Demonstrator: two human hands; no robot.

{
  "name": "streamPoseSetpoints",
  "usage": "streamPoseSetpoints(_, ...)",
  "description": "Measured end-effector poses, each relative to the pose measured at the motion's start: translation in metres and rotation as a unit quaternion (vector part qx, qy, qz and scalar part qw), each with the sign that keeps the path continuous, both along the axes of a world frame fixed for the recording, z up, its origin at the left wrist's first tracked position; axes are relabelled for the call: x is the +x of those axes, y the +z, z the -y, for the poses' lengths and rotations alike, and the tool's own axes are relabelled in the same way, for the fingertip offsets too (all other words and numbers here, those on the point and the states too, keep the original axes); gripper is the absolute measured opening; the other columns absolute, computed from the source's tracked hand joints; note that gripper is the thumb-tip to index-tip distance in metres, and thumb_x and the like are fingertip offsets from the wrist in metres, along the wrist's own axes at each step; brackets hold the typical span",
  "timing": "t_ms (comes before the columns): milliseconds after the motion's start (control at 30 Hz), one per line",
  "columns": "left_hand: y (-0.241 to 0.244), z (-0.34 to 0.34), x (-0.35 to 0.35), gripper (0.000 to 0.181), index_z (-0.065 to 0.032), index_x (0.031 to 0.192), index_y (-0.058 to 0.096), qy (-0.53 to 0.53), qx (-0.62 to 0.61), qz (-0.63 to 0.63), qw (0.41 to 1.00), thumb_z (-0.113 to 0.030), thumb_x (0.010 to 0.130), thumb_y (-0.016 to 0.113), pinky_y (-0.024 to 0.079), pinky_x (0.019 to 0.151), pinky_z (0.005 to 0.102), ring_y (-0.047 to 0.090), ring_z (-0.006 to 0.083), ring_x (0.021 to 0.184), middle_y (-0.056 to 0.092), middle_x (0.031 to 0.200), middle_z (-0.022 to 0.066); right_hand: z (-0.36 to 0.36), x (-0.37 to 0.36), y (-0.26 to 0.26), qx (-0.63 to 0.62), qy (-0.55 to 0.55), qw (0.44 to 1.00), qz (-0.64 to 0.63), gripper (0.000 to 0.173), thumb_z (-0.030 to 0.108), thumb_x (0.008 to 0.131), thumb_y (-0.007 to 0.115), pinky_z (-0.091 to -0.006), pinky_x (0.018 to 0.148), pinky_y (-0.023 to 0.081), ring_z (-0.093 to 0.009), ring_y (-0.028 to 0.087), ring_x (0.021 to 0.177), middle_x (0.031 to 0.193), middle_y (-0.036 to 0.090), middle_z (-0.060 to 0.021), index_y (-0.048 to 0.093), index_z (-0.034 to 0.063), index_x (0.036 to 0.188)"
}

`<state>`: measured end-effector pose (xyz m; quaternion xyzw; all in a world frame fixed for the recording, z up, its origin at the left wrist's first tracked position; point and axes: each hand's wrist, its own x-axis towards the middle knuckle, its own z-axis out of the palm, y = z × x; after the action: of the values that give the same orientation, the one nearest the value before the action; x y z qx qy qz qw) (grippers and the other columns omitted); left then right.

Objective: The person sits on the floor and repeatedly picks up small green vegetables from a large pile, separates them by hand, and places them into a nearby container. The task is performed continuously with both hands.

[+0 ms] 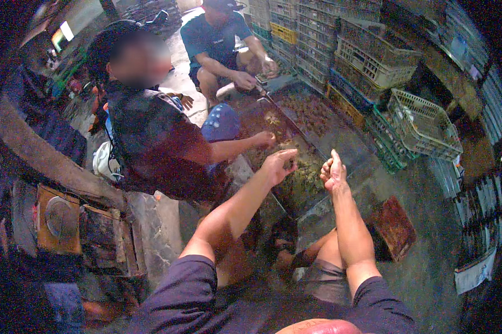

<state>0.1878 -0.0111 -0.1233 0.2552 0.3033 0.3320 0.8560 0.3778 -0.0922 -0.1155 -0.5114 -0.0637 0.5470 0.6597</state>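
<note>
My left hand (280, 166) is held above a low tray-like surface (290, 198), its fingers bent towards the thumb. A small dark patch shows between them, and I cannot tell whether it is an object or shadow. My right hand (334, 172) hovers at the right side of the same surface, thumb pointing up and fingers curled; whether it holds something small is hidden. Between and below both hands lies a heap of small yellowish-brown pieces (311, 174), too blurred to name. Beyond a thin dark divider (295, 123), reddish-brown pieces (303, 109) are spread out.
A co-worker's hand (265, 140) reaches over the surface from the left. Another person's hands (246, 80) are at its far end. Stacked plastic crates (318, 46) line the right, with a pale open crate (424, 125) nearer. A reddish-brown board-like object (395, 227) lies right of my knee.
</note>
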Motion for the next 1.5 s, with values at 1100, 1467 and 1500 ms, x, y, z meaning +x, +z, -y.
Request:
streamPoseSetpoints(1100,0.029,0.001,0.061,0.052,-0.0128,0.068,0.045,0.061,-0.011,-0.16,0.985,-0.062,0.077,0.06,0.033,0.042,0.0246,0.04,0.0124,0.049,0.047,0.059,0.0008,0.011,0.019,0.006,0.049,0.083,0.995,0.031,0.027,0.034,0.09,0.053,-0.0262,0.045,0.036,-0.012,0.047,0.052,0.063,0.054,-0.003,0.052,0.0119,0.074)
streamPoseSetpoints(1467,-0.003,-0.02,0.058,0.046,-0.0033,0.096,0.057,0.047,-0.03,0.005,0.998,-0.047,0.093,0.044,0.049,0.06,0.0313,0.057,0.0215,0.073,0.062,0.085,0.011,0.009,0.033,-0.019,0.026,0.035,0.996,-0.075,0.029,0.036,0.089,0.051,-0.0269,0.045,0.041,-0.013,0.05,0.051,0.073,0.061,-0.0049,0.058,0.0084,0.085)
streamPoseSetpoints(1500,0.001,-0.016,0.056,0.046,-0.0036,0.094,0.058,0.068,-0.022,-0.017,0.997,-0.048,0.093,0.045,0.049,0.059,0.0305,0.058,0.0209,0.071,0.062,0.083,0.01,0.012,0.028,-0.017,0.028,0.043,0.997,-0.057,0.029,0.036,0.089,0.051,-0.0267,0.046,0.041,-0.013,0.05,0.052,0.074,0.061,-0.0048,0.058,0.0084,0.085)
